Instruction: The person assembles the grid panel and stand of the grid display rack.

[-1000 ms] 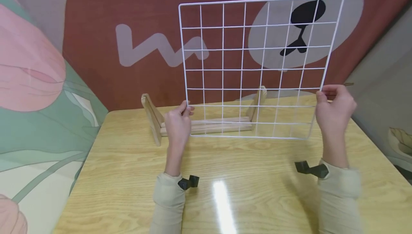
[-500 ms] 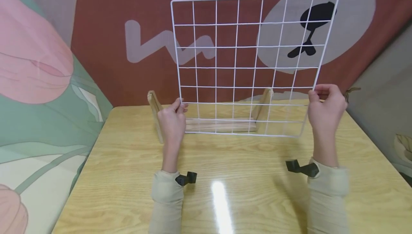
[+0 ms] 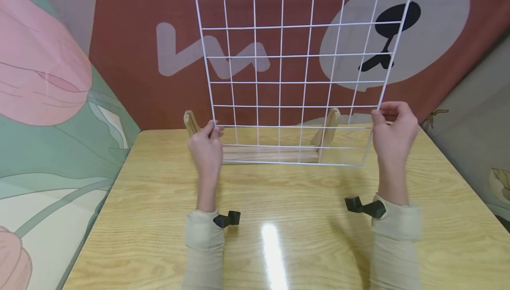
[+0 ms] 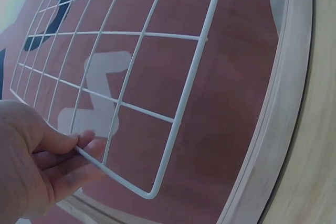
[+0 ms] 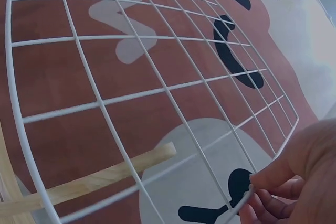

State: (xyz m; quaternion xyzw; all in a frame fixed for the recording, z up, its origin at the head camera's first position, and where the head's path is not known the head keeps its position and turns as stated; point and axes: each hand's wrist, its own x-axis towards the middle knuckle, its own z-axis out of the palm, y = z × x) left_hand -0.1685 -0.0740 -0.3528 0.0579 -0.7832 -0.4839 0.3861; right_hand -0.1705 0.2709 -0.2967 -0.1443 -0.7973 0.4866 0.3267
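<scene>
Head view | left hand (image 3: 206, 148), right hand (image 3: 393, 131): fingers pinch white wire grid (image 3: 295, 77) upright above wooden stand (image 3: 267, 152)

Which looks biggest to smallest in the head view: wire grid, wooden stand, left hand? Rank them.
1. Wire grid, by far the largest, though held nearer the camera.
2. Wooden stand, partly hidden behind the grid.
3. Left hand, pinching the grid's left edge.

Wooden stand (image 3: 271, 152) partly hidden behind left hand (image 3: 206, 150); wire grid (image 5: 157, 87) cut off by right wrist frame edges.
</scene>
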